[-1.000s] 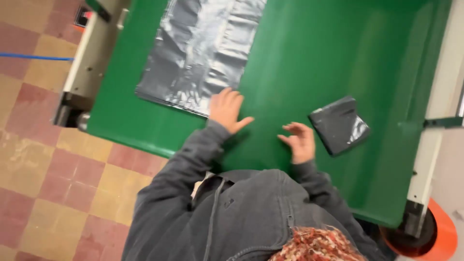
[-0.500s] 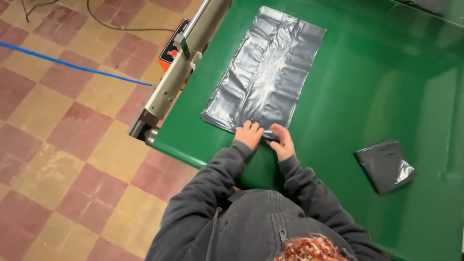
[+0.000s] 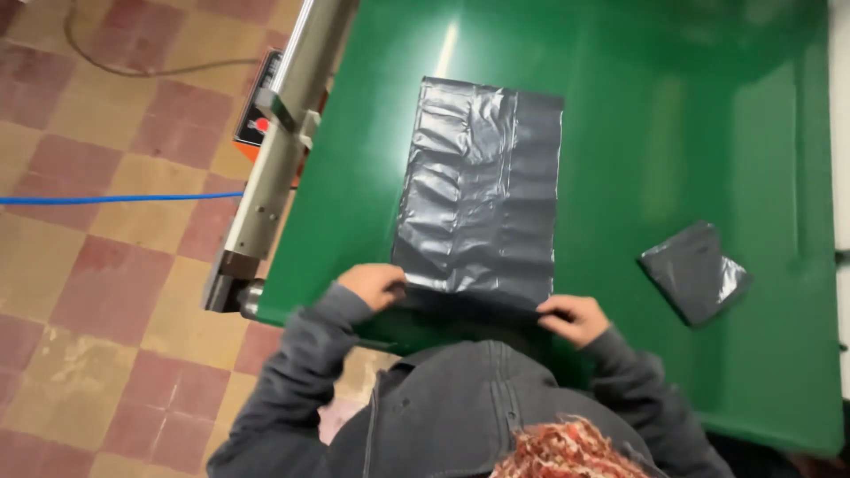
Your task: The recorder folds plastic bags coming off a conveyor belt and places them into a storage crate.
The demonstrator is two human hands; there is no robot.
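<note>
Hands [image 3: 372, 285] [image 3: 574, 317] gripping flat grey bag [image 3: 482, 190]; folded bag [image 3: 695, 271] apart on green table [image 3: 673, 106].

A big grey plastic bag [image 3: 482, 190] lies flat on the shiny green table [image 3: 673, 106]. The left hand [image 3: 374, 285] pinches the near left corner of the bag. The right hand [image 3: 575, 317] pinches the near right corner. Both hands lie at the table's near edge. A small folded grey bag [image 3: 695, 271] sits well apart on the right. A long silver metal bar [image 3: 279, 142] runs along the table's left side. A blue cord [image 3: 106, 199] lies on the red and tan tiled floor [image 3: 80, 292].
</note>
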